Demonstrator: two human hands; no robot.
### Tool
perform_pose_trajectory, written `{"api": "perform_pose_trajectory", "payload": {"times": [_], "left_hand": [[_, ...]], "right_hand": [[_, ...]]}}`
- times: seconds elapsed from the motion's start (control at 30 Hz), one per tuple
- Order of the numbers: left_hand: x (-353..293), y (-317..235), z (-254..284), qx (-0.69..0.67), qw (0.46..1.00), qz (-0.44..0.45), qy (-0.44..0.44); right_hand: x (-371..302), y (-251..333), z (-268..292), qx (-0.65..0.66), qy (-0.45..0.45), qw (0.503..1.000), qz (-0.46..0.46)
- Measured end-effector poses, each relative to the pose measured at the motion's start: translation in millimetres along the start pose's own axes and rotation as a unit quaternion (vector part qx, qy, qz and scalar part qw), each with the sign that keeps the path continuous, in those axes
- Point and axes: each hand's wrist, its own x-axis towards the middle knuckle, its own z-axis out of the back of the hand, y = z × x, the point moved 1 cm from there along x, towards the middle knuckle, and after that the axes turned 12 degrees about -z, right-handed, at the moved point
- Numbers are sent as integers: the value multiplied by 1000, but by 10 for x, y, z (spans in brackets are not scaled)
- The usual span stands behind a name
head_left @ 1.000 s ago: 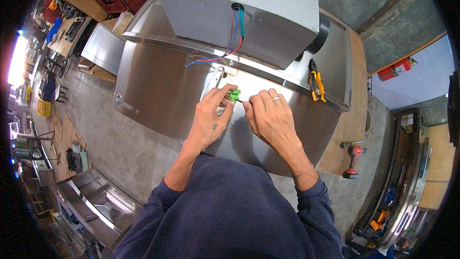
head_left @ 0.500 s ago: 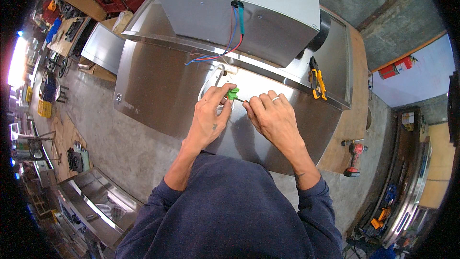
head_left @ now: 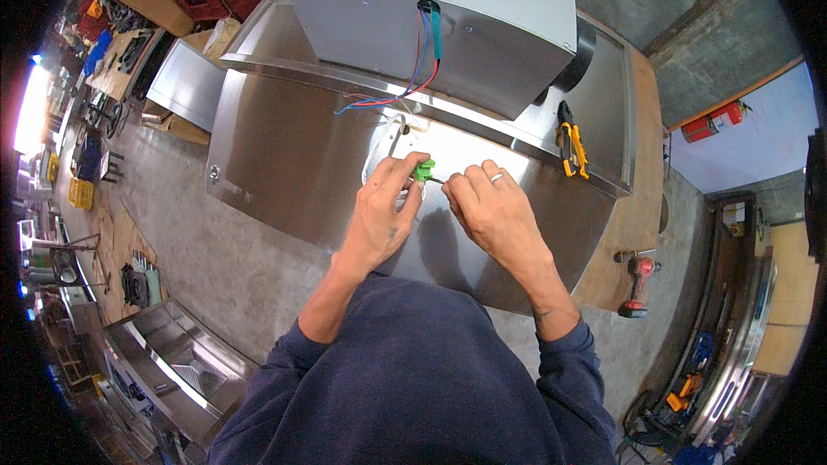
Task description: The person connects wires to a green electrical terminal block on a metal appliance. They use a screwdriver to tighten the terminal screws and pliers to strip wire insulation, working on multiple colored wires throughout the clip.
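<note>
Between the thumb and fingers of my left hand (head_left: 385, 211) is a small green terminal block connector (head_left: 424, 170), held above the shiny steel panel. My right hand (head_left: 494, 208), with a ring on one finger, is closed around a thin screwdriver (head_left: 438, 180). Only its dark shaft shows, pointing left at the connector; its handle is hidden in the fingers. A pale cable (head_left: 397, 131) loops behind my left hand near a hole in the panel. Loose red and blue wires (head_left: 379, 103) hang out of the grey metal box (head_left: 370, 30) just beyond.
Yellow-and-black pliers (head_left: 569, 145) lie on the steel to the right. A red cordless drill (head_left: 637, 286) rests by the wooden board edge (head_left: 594, 280). The steel panel (head_left: 284, 151) spans the area before me. A fire extinguisher (head_left: 715, 122) is at far right.
Both hands have shifted slightly to the right together, along with the green connector and the screwdriver. Their grips look the same.
</note>
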Motion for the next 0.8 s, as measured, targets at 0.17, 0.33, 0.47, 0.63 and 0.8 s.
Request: {"api": "perform_pose_trajectory", "payload": {"times": [0.17,0.33,0.47,0.63,0.8], "left_hand": [[-19,42,-19,7,1000,-10,-6],[-29,71,-25,24,999,-25,-12],[12,65,-11,19,1000,-17,-19],[14,98,-2,37,999,-31,-25],[-29,78,-8,46,998,-30,17]], "right_hand": [[36,76,-28,-2,-31,999,-20],[-37,141,-126,39,23,991,-124],[5,130,-97,49,9,993,-104],[27,39,-104,17,-14,1000,-21],[-17,19,-103,71,19,997,-29]]}}
